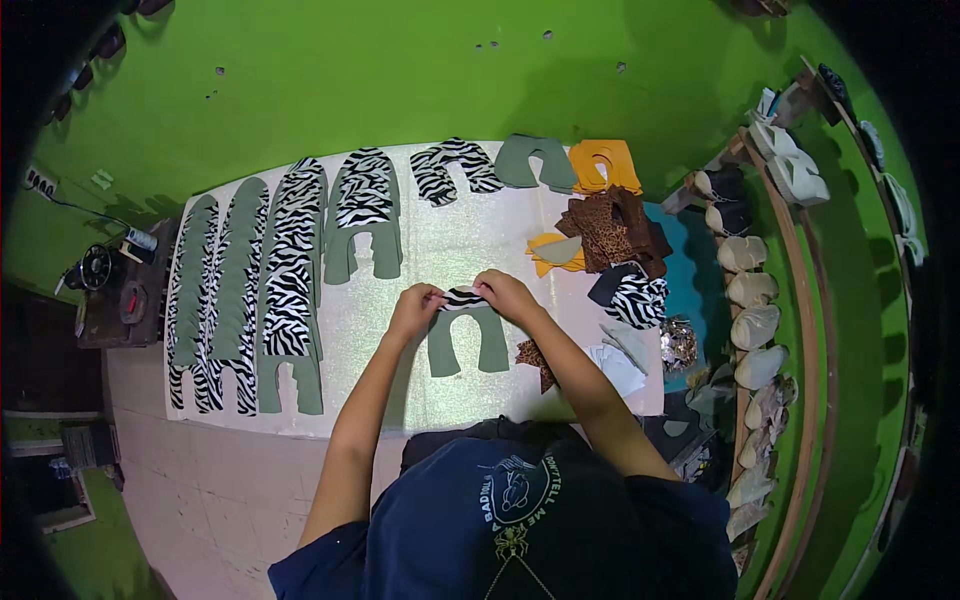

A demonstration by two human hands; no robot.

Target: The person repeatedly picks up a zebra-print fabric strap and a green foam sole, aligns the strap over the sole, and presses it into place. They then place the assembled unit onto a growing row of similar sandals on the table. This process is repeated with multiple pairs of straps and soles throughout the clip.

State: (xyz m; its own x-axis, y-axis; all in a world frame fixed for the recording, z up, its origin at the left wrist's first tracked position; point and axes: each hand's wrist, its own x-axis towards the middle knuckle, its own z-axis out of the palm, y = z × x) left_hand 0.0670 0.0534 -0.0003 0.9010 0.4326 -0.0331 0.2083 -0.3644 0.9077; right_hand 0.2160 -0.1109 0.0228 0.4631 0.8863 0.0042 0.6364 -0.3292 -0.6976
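Near the table's front, a grey-green U-shaped shoe-upper piece (443,345) lies flat with its two legs toward me. Along its curved top edge sits a zebra-print curved piece (463,297). My left hand (416,309) pinches the left end of the zebra-print piece, and my right hand (505,294) pinches its right end. Both sets of fingers are closed. How far the two pieces overlap is partly hidden by the fingers. Beside my right forearm lies a leopard-print scrap (536,362).
Overlapping rows of green (238,275) and zebra-print pieces (290,255) cover the table's left. Along the back lie a zebra-print stack (436,178), green pieces (515,160) and orange pieces (620,160). Brown leopard-print pieces (600,228) pile at right, near a rack of shoe lasts (755,327).
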